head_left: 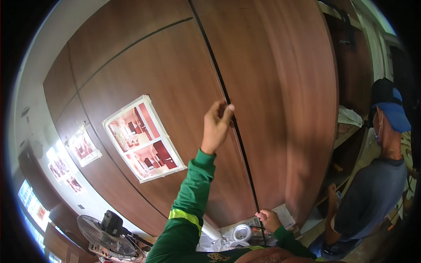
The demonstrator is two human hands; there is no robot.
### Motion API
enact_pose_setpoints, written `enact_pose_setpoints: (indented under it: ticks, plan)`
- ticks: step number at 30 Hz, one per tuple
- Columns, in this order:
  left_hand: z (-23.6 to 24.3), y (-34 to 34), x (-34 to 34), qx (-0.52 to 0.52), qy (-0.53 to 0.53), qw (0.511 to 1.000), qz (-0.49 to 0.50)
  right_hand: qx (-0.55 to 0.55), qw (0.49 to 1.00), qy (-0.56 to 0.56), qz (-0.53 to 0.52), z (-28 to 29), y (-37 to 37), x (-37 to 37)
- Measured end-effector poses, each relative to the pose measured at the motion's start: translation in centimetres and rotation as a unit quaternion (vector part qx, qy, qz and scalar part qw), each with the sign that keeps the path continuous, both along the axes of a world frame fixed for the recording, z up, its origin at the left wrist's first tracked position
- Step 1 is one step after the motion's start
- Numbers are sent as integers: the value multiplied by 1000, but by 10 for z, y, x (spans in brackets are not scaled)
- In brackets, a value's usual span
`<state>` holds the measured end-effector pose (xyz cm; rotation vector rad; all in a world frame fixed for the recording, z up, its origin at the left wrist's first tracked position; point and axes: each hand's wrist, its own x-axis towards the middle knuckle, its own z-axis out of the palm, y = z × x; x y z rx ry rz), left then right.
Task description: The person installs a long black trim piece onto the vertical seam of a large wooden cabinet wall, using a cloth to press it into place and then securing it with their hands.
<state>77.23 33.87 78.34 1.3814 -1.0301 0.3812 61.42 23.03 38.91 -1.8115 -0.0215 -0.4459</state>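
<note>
A long, thin black strip runs down the seam of the brown wood-panelled wardrobe front, from the top edge of the view to low near the floor. My left hand, raised in a green sleeve, is closed at the strip about midway up, thumb and fingertips pinched at it. Much lower, my right hand has its fingers closed around the strip near its bottom end. Whether the upper part sits inside the groove, I cannot tell.
At right a person in a dark shirt and blue cap stands beside open shelves. Taped picture sheets hang on the panels. A fan stands lower left. A white coil lies on papers below.
</note>
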Motion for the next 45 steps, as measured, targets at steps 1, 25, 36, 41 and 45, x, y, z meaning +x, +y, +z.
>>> enact_pose_setpoints:
  ticks: [1,25,36,41,45]
  plan:
    - [15,1,0,4,-21,1000,22,9,1000,9,8,13,4,-2]
    - [105,-17,79,13,-110,987,117,44,996,-50,-56,19,-13,105]
    - [141,-18,102,39,-102,984,140,-13,999,8,-48,29,-19,117]
    - [167,-20,109,57,-121,974,184,80,995,-42,-48,24,-11,125]
    - [186,-25,121,35,-184,955,229,90,995,-40,-30,22,-11,127]
